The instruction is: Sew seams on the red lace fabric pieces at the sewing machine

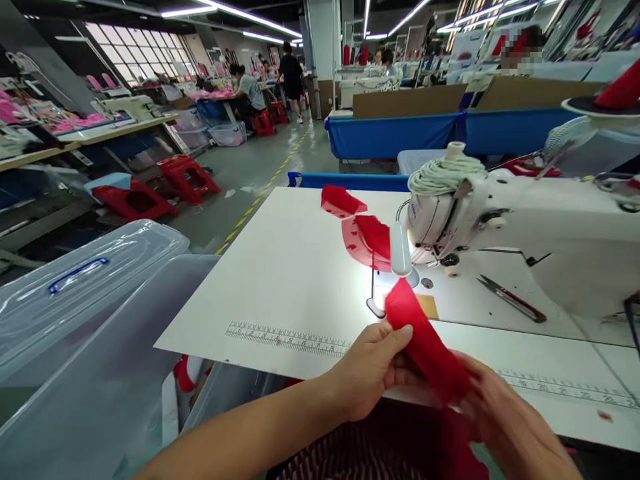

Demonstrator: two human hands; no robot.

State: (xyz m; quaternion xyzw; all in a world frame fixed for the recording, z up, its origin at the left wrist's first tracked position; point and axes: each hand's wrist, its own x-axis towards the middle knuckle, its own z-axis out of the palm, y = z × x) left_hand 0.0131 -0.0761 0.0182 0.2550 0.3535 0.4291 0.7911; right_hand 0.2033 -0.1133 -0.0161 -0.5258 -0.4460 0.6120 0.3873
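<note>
A strip of red fabric (425,337) is held by both hands at the near edge of the white sewing table (290,280). My left hand (367,370) pinches its left edge with thumb and fingers closed. My right hand (493,413) grips the strip's lower end from the right, fingers closed under it. The strip's far tip points toward the needle area of the white sewing machine (500,220). More red fabric pieces (365,237) lie sewn in a chain behind the machine's foot.
Thread snips (513,299) lie on the table under the machine's arm. Clear plastic bins (90,320) stand to the left. Printed rulers (287,339) run along the table's front. Red stools (187,177) and other workers (250,90) sit across the aisle.
</note>
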